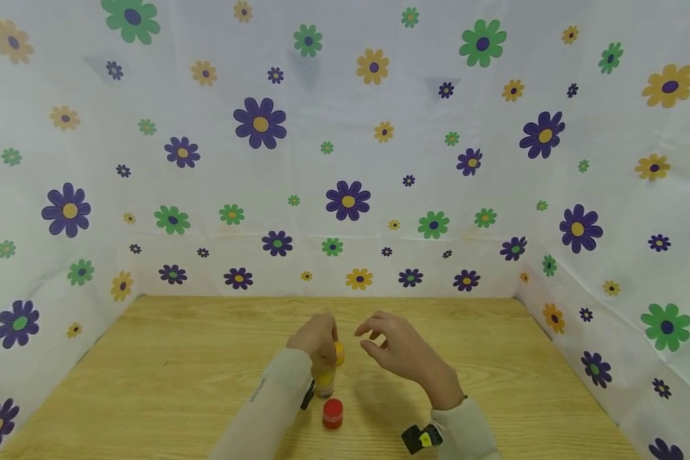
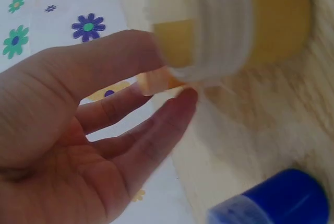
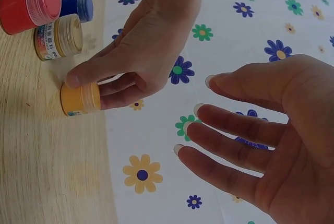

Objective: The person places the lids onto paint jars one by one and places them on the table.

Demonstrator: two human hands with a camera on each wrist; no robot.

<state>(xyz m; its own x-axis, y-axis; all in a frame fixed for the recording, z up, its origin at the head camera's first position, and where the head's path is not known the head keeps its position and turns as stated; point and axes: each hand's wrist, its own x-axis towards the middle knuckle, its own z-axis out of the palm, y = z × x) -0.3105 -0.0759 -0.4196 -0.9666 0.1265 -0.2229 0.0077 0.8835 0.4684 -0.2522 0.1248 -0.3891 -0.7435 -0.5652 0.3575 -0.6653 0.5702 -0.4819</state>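
My left hand [image 1: 317, 340] holds an orange-yellow paint jar [image 3: 78, 98] between thumb and fingers, down at the wooden table. In the left wrist view, only a bit of that orange jar [image 2: 156, 81] shows past the fingers; a nearer yellow jar [image 2: 276, 23] covers the thumb tip. This second yellow paint jar [image 3: 49, 41] stands close beside the left wrist. Off to the right, my right hand [image 1: 405, 350] hovers above the table with fingers spread and slightly bent, touching nothing.
A red paint jar [image 1: 332, 414] stands on the wooden table [image 1: 207, 338], nearer me than the yellow ones. A blue jar [image 2: 284, 198] stands by them, hidden in the head view. White flower-patterned cloth [image 1: 345, 160] encloses the table at the back and sides.
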